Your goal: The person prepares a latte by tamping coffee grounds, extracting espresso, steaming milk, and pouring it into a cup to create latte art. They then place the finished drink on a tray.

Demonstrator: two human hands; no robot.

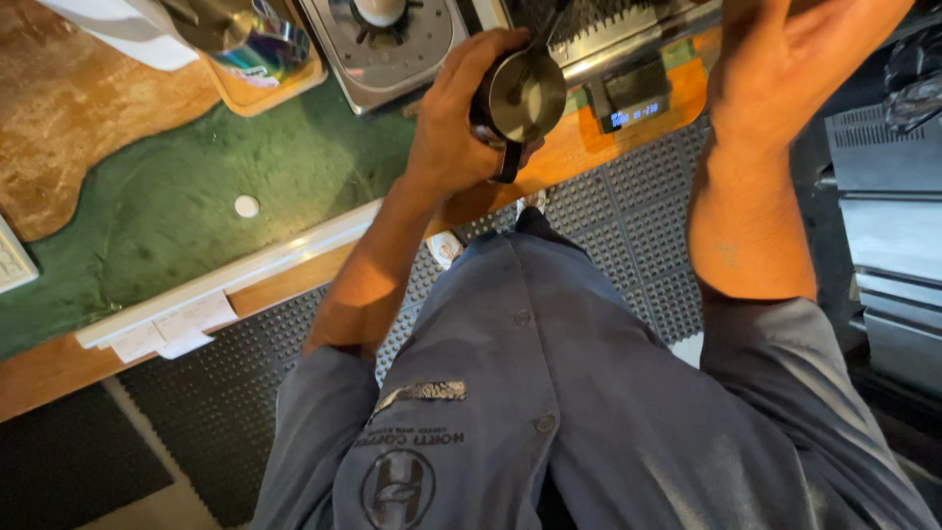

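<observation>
A: Steel milk pitcher (525,93) is gripped by left hand (453,118), fingers wrapped round its body, held at the espresso machine drip tray (628,39) w/ the wand apparently dipped in.

B: Right hand (795,59)?

A: Raised toward the machine; fingers cut off at frame edge, so open or closed can't be told.

B: Risks?

A: Spillage onto the wooden counter edge (589,147) is likely if the pitcher gets tilted. A scald could be caused by steam.
</observation>
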